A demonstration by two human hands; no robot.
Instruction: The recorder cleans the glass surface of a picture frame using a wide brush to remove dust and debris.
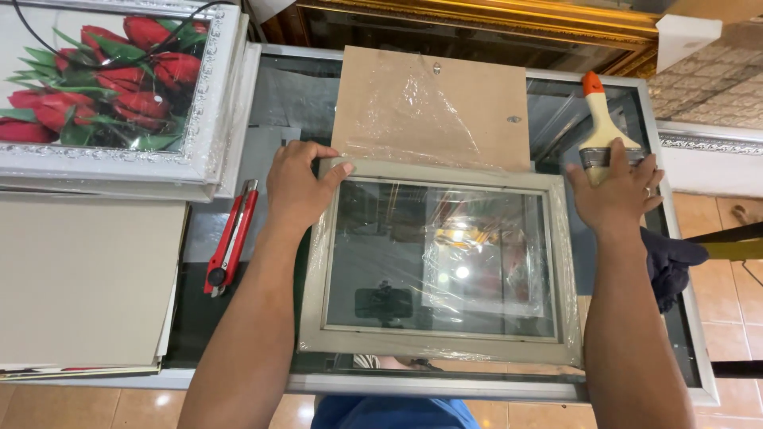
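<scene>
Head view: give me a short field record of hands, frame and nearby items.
left hand: grip on the top-left corner of the plastic-wrapped grey picture frame
right hand: at the frame's top-right corner, over the wooden paintbrush with orange tip
brown backing board: lies behind the frame
red utility knife: left of the frame, untouched
surface: glass-topped table
</scene>
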